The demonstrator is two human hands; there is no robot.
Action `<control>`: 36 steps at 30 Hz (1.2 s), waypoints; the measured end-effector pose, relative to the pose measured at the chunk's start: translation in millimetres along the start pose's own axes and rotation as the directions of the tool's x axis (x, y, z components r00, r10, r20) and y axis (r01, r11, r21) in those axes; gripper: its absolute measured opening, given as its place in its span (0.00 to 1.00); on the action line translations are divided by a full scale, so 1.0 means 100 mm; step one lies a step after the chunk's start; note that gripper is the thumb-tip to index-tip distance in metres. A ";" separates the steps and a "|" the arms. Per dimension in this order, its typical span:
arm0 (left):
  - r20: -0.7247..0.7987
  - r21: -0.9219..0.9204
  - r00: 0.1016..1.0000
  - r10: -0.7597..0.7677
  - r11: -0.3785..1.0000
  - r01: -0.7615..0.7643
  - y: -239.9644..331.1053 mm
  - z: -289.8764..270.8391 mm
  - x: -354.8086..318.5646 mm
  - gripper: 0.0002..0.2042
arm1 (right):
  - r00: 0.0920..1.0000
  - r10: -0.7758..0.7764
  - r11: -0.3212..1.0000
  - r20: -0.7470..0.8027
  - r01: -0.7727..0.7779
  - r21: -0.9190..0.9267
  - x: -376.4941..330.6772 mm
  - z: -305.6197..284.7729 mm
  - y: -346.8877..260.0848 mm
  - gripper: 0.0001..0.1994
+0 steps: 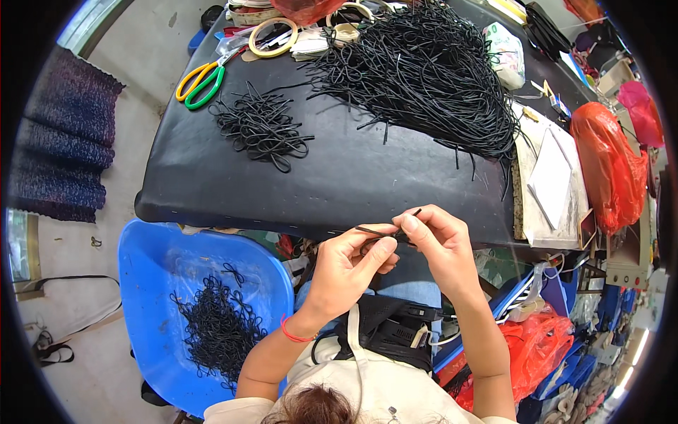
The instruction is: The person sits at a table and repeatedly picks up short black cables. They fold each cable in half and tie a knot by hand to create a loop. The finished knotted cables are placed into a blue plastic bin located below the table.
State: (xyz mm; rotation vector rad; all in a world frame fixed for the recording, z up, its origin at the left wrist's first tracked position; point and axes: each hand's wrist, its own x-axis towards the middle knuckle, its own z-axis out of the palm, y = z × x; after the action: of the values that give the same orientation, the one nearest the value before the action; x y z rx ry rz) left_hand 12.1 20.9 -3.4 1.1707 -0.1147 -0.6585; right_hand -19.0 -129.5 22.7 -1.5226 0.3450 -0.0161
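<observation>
Your left hand (346,265) and right hand (439,244) both pinch shut on black cord piece (378,232), frame centre, fingertips close for fine work; blue tub (152,261) lower left within reach.

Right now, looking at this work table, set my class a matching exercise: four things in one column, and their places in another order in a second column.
Things:
1. scissors
2. big heap of black cords
3. blue tub
4. single black cord

Places:
A. pinched between both hands
B. beside the person's left, below the table edge
C. far left of the table top
D. far middle of the table top

Pairs: 1-C, 2-D, 3-B, 4-A. The left hand and right hand meet on the cord.
</observation>
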 end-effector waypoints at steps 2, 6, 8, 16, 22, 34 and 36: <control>0.010 0.018 1.000 0.014 1.000 -0.014 0.00 0.00 0.00 0.09 | 0.988 -0.141 0.987 -0.058 0.135 -0.090 -0.01 0.02 0.07 0.07; -0.013 0.107 0.995 0.098 0.990 -0.096 -0.08 0.06 -0.04 0.09 | 0.973 -0.188 0.954 -0.132 0.149 -0.258 0.05 -0.02 0.16 0.08; -0.021 0.144 0.994 0.105 0.984 -0.101 -0.12 0.07 -0.05 0.08 | 0.973 -0.174 0.959 -0.148 0.134 -0.250 0.03 -0.03 0.17 0.07; 0.034 -0.121 0.999 -0.001 0.993 0.005 -0.05 -0.09 0.07 0.10 | 0.987 0.159 0.979 0.020 -0.160 0.129 -0.04 -0.06 0.05 0.27; 0.137 -0.207 0.980 -0.146 0.963 0.172 0.08 -0.14 0.09 0.12 | 0.974 0.224 0.949 0.033 -0.225 0.220 -0.01 -0.04 0.10 0.27; -0.165 0.726 0.857 0.487 0.649 -0.229 0.43 -0.58 0.43 0.08 | 0.788 -0.616 0.453 0.022 0.376 -0.808 0.41 -0.46 0.15 0.06; -0.148 0.974 0.720 0.678 0.227 -0.013 0.65 -0.80 0.64 0.11 | 0.721 -0.680 0.015 0.134 0.196 -0.980 0.70 -0.80 0.18 0.09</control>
State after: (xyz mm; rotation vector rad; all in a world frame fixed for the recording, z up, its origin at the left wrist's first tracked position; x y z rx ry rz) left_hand 124.6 66.5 5.3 2.3860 -0.3027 0.3909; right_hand 25.3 -221.7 -10.5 -2.9755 0.0910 -0.8279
